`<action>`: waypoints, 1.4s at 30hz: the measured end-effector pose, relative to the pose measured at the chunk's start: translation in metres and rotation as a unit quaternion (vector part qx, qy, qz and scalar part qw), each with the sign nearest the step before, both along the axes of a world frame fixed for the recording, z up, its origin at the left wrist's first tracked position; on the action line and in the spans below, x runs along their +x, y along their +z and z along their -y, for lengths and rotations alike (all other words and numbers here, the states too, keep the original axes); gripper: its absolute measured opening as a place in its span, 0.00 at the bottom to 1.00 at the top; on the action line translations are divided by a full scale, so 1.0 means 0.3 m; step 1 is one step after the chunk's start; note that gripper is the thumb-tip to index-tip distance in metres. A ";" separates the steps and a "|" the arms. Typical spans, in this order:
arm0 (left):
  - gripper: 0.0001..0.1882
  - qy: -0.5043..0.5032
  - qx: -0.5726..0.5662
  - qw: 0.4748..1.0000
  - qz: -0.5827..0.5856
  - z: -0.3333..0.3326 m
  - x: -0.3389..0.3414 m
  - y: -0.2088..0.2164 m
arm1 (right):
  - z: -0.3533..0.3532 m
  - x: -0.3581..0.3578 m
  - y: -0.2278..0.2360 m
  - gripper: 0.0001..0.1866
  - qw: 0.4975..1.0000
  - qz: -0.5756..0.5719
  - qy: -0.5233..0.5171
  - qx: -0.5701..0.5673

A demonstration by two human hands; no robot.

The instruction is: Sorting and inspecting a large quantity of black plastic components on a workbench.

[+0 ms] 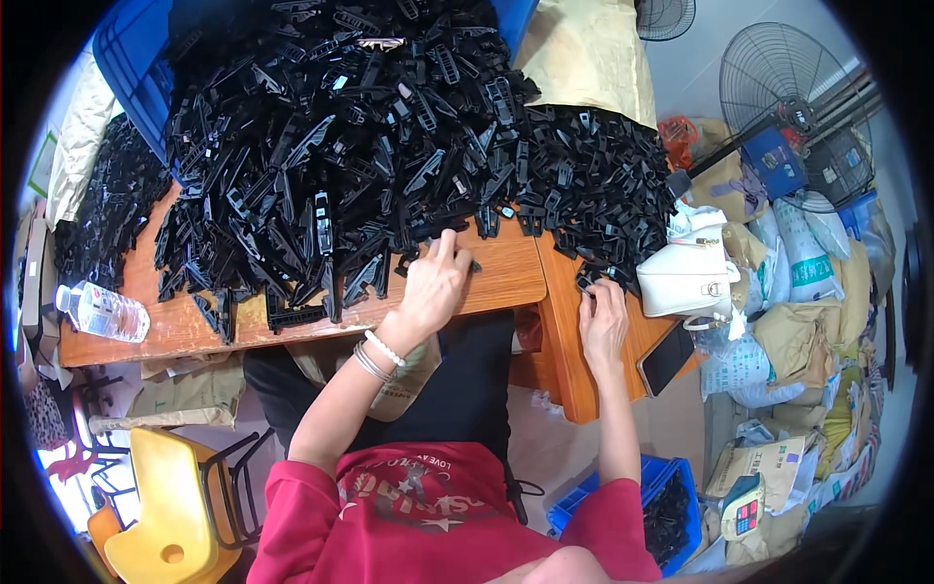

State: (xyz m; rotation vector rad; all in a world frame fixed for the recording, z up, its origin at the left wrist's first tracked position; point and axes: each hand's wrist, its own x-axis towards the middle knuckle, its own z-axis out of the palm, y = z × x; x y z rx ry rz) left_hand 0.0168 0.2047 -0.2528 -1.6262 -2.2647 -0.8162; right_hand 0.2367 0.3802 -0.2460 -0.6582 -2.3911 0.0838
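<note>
A large heap of long black plastic parts (321, 175) covers most of the wooden table (204, 326). On its right is a second heap of smaller black plastic parts (608, 175). At the front edge of the large heap, my left hand (435, 279) is closed with curled fingers on a black plastic part, mostly hidden under them. My right hand (604, 319) pinches a small black plastic part (585, 282) between thumb and fingertips, by the near edge of the smaller heap.
A white handbag (686, 275) and a dark phone (667, 359) lie at the table's right. A plastic bottle (109, 312) rests at the left. Below are a blue crate (582, 501) and a yellow chair (161, 501). Sacks (803, 346) and a fan (778, 83) stand at right.
</note>
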 end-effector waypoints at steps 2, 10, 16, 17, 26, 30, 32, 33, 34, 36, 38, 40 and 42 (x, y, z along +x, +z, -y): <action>0.10 -0.021 0.012 1.000 -0.015 0.004 0.011 0.007 | 0.036 -0.053 -0.005 0.14 0.987 -0.049 0.019 -0.151; 0.18 -0.071 0.215 0.938 0.262 0.034 0.062 -0.018 | 0.087 -0.240 -0.056 0.15 0.910 -0.128 0.146 -0.368; 0.10 -0.059 0.092 0.974 0.198 0.073 0.028 -0.012 | 0.098 -0.227 -0.037 0.13 0.935 -0.038 0.163 -0.312; 0.10 -0.055 0.092 0.974 0.199 0.072 0.025 -0.019 | 0.114 -0.237 -0.021 0.14 0.908 -0.057 0.196 -0.367; 0.11 -0.066 0.114 0.953 0.272 0.070 0.002 -0.039 | 0.072 -0.263 0.001 0.16 0.899 0.024 0.258 -0.353; 0.10 -0.093 0.109 0.946 0.292 0.062 -0.001 -0.044 | 0.087 -0.299 -0.003 0.16 0.863 0.033 0.319 -0.390; 0.11 -0.098 0.116 0.947 0.283 0.062 0.002 -0.046 | 0.109 -0.314 0.012 0.15 0.878 0.039 0.299 -0.373; 0.12 -0.094 0.112 0.950 0.276 0.066 0.003 -0.049 | 0.120 -0.309 -0.005 0.14 0.883 0.034 0.290 -0.368; 0.14 -0.090 0.109 0.953 0.268 0.074 0.007 -0.048 | 0.129 -0.305 -0.019 0.14 0.881 0.034 0.297 -0.367; 0.26 -0.058 0.115 0.953 0.273 0.110 0.063 0.006 | 0.121 -0.287 -0.044 0.14 0.836 -0.052 0.281 -0.468; 0.27 -0.045 0.150 0.972 0.173 0.186 0.095 0.025 | 0.096 -0.269 -0.045 0.13 0.682 -0.148 0.296 -0.652; 0.21 0.026 0.174 0.981 0.087 0.273 0.082 -0.012 | 0.116 -0.293 -0.018 0.10 0.523 -0.250 0.269 -0.769; 0.14 0.096 0.209 0.973 0.026 0.319 0.060 0.013 | 0.107 -0.330 -0.009 0.07 0.425 -0.263 0.270 -0.823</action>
